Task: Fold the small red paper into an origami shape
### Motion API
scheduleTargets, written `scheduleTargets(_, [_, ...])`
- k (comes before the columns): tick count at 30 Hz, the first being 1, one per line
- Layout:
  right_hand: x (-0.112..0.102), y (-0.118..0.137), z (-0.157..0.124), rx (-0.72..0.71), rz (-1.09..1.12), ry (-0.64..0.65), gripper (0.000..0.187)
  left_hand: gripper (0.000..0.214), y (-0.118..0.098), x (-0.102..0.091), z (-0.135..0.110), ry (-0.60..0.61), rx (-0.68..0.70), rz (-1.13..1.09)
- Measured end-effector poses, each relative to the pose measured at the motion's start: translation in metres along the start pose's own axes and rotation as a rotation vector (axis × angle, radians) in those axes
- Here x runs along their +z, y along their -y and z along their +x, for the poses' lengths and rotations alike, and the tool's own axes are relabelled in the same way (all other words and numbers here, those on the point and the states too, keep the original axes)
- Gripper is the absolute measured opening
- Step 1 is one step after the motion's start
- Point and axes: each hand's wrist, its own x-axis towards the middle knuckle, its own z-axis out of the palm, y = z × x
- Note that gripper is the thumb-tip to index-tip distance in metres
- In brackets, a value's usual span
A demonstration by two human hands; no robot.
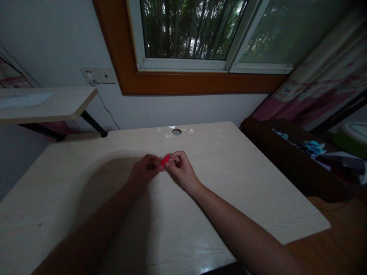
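A small red piece (165, 159), perhaps folded paper or plastic, is pinched between both of my hands over the middle of a pale wooden desk (86, 198). My left hand (144, 172) has its fingers curled round the piece's left end. My right hand (180, 170) grips its right end with closed fingertips. Most of the red piece is hidden by my fingers.
A round cable hole (176, 131) lies near the desk's far edge. A raised shelf (46, 103) stands at the back left under a wall socket (97, 75). A window (206, 34) is ahead. Dark furniture with cluttered items (309, 152) sits to the right.
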Motion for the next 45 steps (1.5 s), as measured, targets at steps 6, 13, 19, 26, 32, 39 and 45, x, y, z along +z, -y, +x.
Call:
scheduleTargets(6, [-0.001, -0.001, 0.000, 0.022, -0.018, -0.025, 0.035, 0.035, 0.002, -0.001, 0.001, 0.006, 0.014, 0.011])
scheduleTargets(13, [0.001, 0.005, 0.001, 0.045, 0.028, -0.061, 0.037, 0.031, -0.002, 0.000, 0.000, 0.050, 0.022, -0.037])
scheduleTargets(19, [-0.001, 0.001, 0.002, 0.047, 0.032, -0.074, 0.037, 0.031, -0.002, -0.001, -0.001, 0.099, 0.042, -0.124])
scheduleTargets(26, [0.000, 0.004, 0.001, 0.058, 0.007, -0.059, 0.034, 0.036, 0.001, -0.001, 0.001, 0.087, 0.018, -0.028])
scheduleTargets(32, [-0.002, 0.004, 0.000, 0.048, -0.005, -0.079, 0.031, 0.035, 0.003, 0.000, 0.002, 0.101, 0.035, -0.015])
scheduleTargets(39, [-0.003, 0.008, -0.002, 0.031, -0.074, -0.095, 0.029, 0.039, 0.006, 0.001, 0.003, 0.123, 0.059, -0.011])
scheduleTargets(45, [-0.002, 0.009, -0.002, 0.040, -0.088, -0.090, 0.031, 0.041, 0.001, 0.003, 0.002, 0.142, 0.081, -0.057])
